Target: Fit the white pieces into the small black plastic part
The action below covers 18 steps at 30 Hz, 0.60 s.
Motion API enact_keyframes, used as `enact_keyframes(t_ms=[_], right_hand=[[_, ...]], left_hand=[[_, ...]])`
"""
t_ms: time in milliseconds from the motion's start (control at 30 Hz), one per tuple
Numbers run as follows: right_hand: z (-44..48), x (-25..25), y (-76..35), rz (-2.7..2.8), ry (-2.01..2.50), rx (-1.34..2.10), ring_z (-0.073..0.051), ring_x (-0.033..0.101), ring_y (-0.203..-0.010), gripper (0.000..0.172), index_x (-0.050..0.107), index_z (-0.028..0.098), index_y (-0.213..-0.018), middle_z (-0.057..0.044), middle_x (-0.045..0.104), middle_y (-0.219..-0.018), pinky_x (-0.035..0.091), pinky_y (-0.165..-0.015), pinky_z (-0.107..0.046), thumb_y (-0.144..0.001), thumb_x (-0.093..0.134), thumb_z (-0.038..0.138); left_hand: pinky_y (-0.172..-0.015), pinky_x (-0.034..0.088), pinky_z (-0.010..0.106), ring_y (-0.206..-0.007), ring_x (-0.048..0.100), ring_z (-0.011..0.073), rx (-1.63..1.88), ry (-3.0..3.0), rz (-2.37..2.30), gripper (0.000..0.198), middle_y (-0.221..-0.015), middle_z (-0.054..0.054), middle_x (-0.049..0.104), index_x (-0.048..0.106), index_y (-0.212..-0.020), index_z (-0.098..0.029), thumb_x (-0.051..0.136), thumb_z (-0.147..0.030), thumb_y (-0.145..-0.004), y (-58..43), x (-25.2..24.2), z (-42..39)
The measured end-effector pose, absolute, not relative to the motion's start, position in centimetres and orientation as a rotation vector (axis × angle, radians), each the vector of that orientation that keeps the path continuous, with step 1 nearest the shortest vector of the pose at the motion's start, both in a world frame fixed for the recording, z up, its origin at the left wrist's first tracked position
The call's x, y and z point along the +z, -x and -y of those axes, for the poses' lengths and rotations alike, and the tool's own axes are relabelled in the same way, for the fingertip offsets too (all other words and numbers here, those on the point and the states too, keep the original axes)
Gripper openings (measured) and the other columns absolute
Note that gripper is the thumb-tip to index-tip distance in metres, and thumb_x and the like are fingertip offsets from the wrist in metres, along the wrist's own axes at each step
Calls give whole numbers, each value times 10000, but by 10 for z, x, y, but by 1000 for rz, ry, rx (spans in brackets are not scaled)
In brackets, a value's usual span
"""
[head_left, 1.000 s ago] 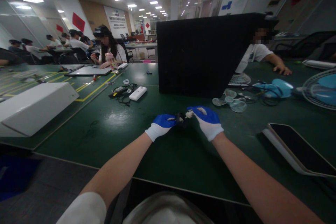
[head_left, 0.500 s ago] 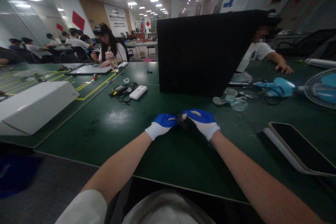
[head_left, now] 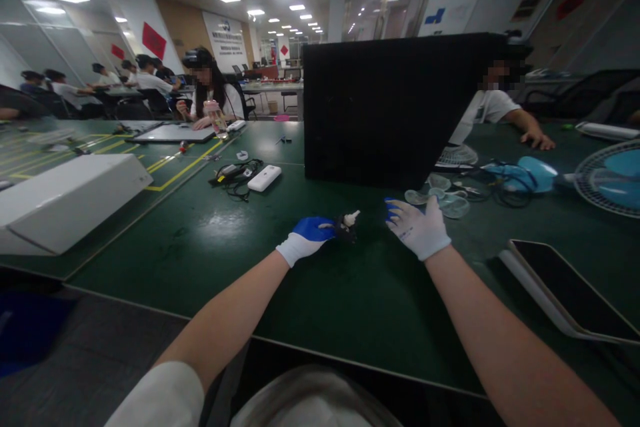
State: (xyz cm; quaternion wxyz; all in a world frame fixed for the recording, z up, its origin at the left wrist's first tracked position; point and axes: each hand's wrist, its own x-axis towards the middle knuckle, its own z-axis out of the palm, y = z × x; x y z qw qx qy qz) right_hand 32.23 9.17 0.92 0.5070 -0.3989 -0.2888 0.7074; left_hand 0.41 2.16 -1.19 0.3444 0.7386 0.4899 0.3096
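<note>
My left hand, in a white glove with a blue palm, is closed around a small dark part with a white knob-like piece, which looks like a small fan motor. It is held just above the green table, white end pointing up and right. To the right, my gloved right hand has its fingers spread and nothing in them. Just beyond its fingertips lies a clear fan blade, partly hidden by the thumb.
A large black box stands ahead. At right are a blue fan, cables and a phone-like tablet on a stand. Left lie a white device, a black cable bundle and a white box. Co-workers sit across the table.
My right hand has let go of the white end of the dark part, moved right towards the fan blade and opened. My left hand keeps its hold in nearly the same place.
</note>
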Motion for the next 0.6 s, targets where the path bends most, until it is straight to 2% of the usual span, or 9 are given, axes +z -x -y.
enact_keyframes(t_ms=[267,433,600], right_hand=[[-89,6,-318,795,913,1692,-283,681,-867,938,697,215,-1175,-134,729,-1008,593,-769,-442,-872,47,819],[-89,6,-319,804,963,1666,-288,684,-934,924,697,221,-1159,-151,723,-1083,588,-761,-426,-883,28,795],[-87,7,-316,793,911,1699,-260,678,-871,955,703,178,-1147,-143,729,-1017,588,-767,-399,-881,41,813]], left_hand=[[-1039,485,441,-1063,687,236,810,-1912,-1252,359,-1137,54,754,748,-1160,-225,565,-446,-945,-4,-8,-18],[-1028,493,416,-1059,689,230,806,-1916,-1261,352,-1141,57,756,753,-1151,-222,566,-439,-946,-4,-7,-19],[-1050,480,413,-1087,679,230,770,-1934,-1300,354,-1165,59,752,754,-1148,-221,565,-440,-945,-5,-8,-21]])
